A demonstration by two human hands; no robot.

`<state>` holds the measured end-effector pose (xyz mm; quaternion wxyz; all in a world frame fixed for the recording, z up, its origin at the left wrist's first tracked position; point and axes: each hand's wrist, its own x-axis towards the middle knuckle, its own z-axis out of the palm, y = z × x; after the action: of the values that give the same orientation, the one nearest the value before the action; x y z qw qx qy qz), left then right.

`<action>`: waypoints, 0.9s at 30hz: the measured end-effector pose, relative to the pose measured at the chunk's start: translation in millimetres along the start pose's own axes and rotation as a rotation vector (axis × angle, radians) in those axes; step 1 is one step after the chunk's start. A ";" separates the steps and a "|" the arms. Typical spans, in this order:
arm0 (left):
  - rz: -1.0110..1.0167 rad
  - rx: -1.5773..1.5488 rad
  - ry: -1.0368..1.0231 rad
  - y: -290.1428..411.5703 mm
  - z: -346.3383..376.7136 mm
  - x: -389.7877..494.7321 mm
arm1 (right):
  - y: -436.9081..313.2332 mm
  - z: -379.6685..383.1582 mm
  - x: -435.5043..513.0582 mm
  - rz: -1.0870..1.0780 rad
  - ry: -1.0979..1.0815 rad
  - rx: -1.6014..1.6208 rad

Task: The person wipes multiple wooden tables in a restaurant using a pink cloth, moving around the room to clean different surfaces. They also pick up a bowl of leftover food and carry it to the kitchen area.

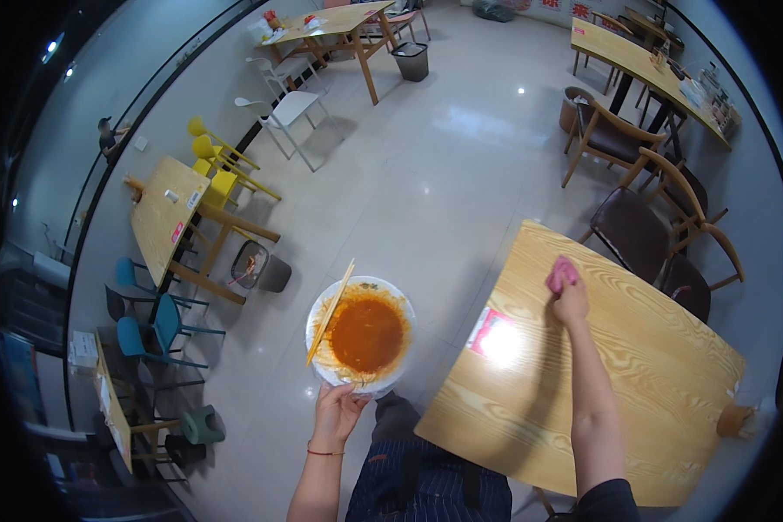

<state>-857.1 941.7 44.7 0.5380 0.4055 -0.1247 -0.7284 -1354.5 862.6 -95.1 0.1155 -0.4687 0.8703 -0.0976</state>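
My left hand [339, 411] grips the near rim of a white plate [406, 307] out over the floor. Reddish-orange sauce [368, 333] pools in its middle, with smears around the rim. A pair of wooden chopsticks [329, 313] lies across the plate's left side. On the right, my right hand [570, 303] presses a crumpled pink cloth [562, 274] onto the wood-grain table [633, 391], near its far end. A pink-and-white sticker [489, 326] under bright glare is on the table's left edge.
Brown-seated wooden chairs [629, 218] stand along the table's far right side. A wooden holder [734, 421] sits at its right edge. To the left are a dark waste bin [274, 273], another table [163, 209], blue chairs [168, 323] and yellow chairs [220, 189]. White chairs [293, 107] stand farther back.
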 end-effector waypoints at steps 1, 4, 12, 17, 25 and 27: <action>-0.055 0.018 -0.005 5.8 -12.1 6.3 | -24.2 12.3 -12.5 -0.064 -0.035 -0.025; -0.088 0.051 -0.097 53.8 -51.1 31.0 | -93.3 37.2 -59.8 0.020 0.063 0.377; -0.108 0.060 -0.177 173.8 -132.5 95.8 | -143.0 124.2 -140.7 0.307 -0.043 1.413; -0.077 0.036 -0.129 227.3 -153.0 125.8 | -149.3 142.0 -155.4 -0.563 0.689 -0.338; 0.013 -0.036 -0.042 295.4 -155.8 188.2 | -192.4 111.2 -147.3 -0.466 0.374 0.172; 0.021 -0.034 -0.009 306.3 -156.6 210.9 | -198.4 109.7 -140.4 -0.603 0.470 -0.104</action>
<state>-554.0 675.5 37.5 0.5518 0.3915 -0.1189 -0.7267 -1090.0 866.1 -129.2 -0.1450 -0.6735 0.7001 -0.1878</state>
